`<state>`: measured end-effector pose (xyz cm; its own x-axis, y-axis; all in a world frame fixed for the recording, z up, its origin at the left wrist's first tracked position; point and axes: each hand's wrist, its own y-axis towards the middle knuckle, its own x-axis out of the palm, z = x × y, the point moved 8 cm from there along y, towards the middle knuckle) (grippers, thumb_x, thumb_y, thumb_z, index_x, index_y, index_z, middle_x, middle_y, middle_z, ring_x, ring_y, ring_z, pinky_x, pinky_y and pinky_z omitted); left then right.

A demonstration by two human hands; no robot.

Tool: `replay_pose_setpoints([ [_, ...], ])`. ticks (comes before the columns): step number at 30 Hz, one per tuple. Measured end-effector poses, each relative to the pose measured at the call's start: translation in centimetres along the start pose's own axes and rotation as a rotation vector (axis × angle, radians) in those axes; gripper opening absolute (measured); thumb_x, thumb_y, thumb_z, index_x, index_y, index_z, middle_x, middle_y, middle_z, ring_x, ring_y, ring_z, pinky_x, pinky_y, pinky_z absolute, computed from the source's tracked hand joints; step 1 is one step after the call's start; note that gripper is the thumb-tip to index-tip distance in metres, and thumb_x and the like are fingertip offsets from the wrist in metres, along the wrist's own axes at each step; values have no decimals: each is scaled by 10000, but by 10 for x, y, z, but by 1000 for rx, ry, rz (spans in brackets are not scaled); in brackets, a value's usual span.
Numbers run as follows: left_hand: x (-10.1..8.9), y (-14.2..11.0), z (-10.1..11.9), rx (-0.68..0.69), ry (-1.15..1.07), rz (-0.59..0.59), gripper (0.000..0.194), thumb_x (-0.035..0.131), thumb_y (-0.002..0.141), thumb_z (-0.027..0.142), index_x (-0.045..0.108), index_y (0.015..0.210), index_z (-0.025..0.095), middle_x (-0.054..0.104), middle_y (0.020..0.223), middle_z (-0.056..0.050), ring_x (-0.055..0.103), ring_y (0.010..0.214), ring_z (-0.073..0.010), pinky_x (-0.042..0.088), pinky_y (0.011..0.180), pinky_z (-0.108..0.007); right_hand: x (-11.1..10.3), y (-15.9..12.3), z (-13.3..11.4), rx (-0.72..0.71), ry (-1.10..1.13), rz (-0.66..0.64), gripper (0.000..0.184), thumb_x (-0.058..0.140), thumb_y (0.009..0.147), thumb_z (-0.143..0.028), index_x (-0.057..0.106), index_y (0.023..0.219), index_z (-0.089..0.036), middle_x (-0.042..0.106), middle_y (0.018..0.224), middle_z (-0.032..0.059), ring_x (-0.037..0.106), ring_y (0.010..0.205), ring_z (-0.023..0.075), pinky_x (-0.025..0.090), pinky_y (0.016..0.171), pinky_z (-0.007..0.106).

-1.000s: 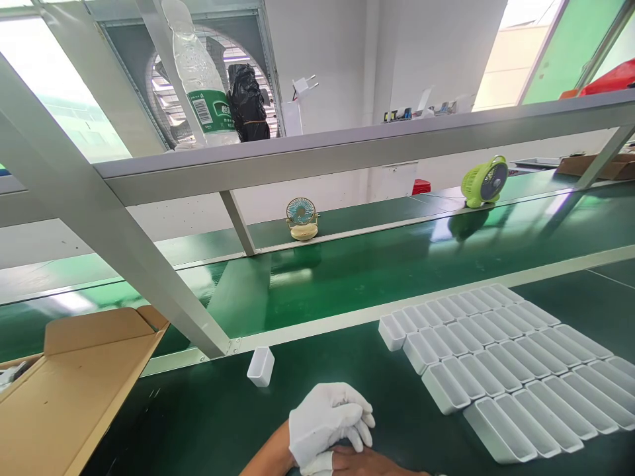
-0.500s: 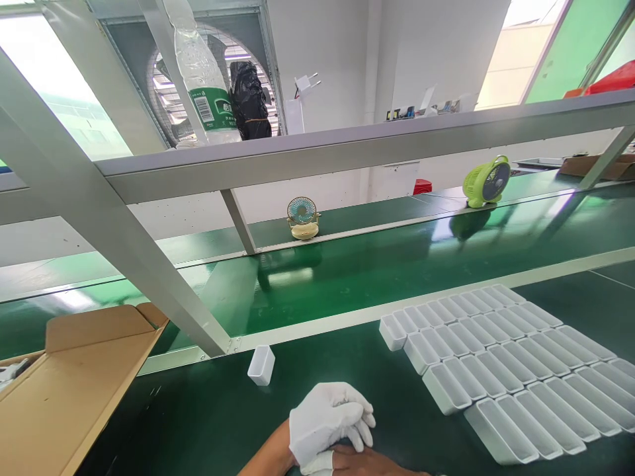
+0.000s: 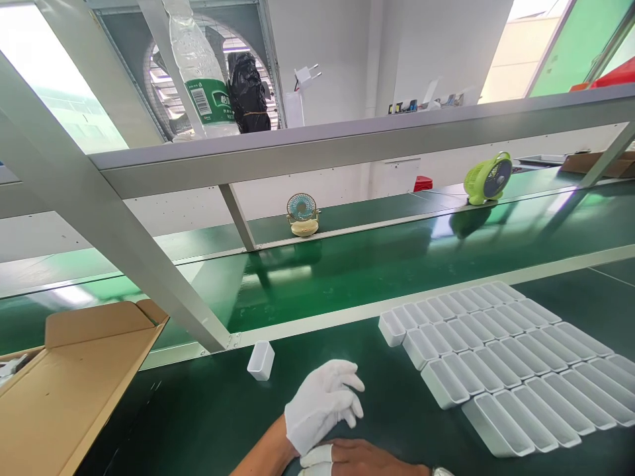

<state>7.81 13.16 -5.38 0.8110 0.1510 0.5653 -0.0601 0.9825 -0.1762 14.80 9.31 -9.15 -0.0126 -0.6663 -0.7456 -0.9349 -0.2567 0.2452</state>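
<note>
At the bottom centre of the frame my bare right hand (image 3: 370,457) lies flat on the green worktop (image 3: 198,416) with a white cot on one finger, grasping nothing, and my gloved left hand (image 3: 322,403) hovers just above it, fingers loosely curled and empty, as if settling the glove. A little farther up and left, a single white tray (image 3: 260,360) stands apart within easy reach, while the white trays in rows (image 3: 501,360) fill the lower right, packed edge to edge, probably for counting.
</note>
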Motion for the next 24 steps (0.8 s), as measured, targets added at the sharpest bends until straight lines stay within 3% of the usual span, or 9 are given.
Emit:
replay_pose_setpoints([
  [3, -1, 0, 3, 12, -46, -20, 453, 864, 789, 208, 708, 1207, 132, 709, 1081, -119, 723, 779, -174, 567, 619, -236, -22, 0, -21, -26, 6, -36, 416, 504, 1047, -487, 655, 1328, -218, 750, 1184, 66, 668, 1221, 147, 423, 1195, 256],
  [8, -3, 0, 7, 14, -89, -3, 321, 792, 894, 267, 724, 1160, 101, 714, 1030, -125, 720, 760, -162, 557, 611, -226, -45, -1, -48, -139, -151, 41, 377, 434, 1090, -378, 624, 1374, -221, 753, 1161, 64, 652, 1220, 141, 391, 1216, 293],
  [11, -3, 1, 10, 27, -92, 14, 302, 785, 907, 332, 741, 1072, 82, 718, 953, -122, 698, 714, -145, 542, 606, -219, -42, -4, -49, -139, -241, 84, 355, 423, 1091, -410, 665, 1276, -227, 749, 1077, 66, 660, 1150, 148, 444, 1152, 305],
  [14, 0, 0, 13, 24, -49, 3, 346, 734, 949, 397, 741, 975, 52, 696, 818, -110, 660, 663, -117, 515, 625, -203, -35, -7, -46, -125, -305, 111, 374, 419, 1088, -452, 708, 1045, -218, 722, 915, 49, 662, 1007, 144, 487, 1068, 307],
  [18, 3, -1, 18, 42, -15, -10, 358, 702, 965, 413, 711, 906, 60, 680, 770, -102, 632, 646, -119, 478, 626, -212, -28, -9, -41, -115, -329, 134, 435, 450, 1080, -456, 644, 790, -197, 652, 777, 22, 626, 889, 128, 490, 1009, 299],
  [24, 9, -4, 18, 6, -65, -17, 472, 508, 1059, 431, 555, 682, 151, 641, 624, -82, 590, 586, -145, 437, 619, -264, -30, -12, -46, -158, -295, 143, 392, 504, 1062, -416, 591, 752, -192, 623, 752, 15, 615, 896, 127, 479, 998, 294],
])
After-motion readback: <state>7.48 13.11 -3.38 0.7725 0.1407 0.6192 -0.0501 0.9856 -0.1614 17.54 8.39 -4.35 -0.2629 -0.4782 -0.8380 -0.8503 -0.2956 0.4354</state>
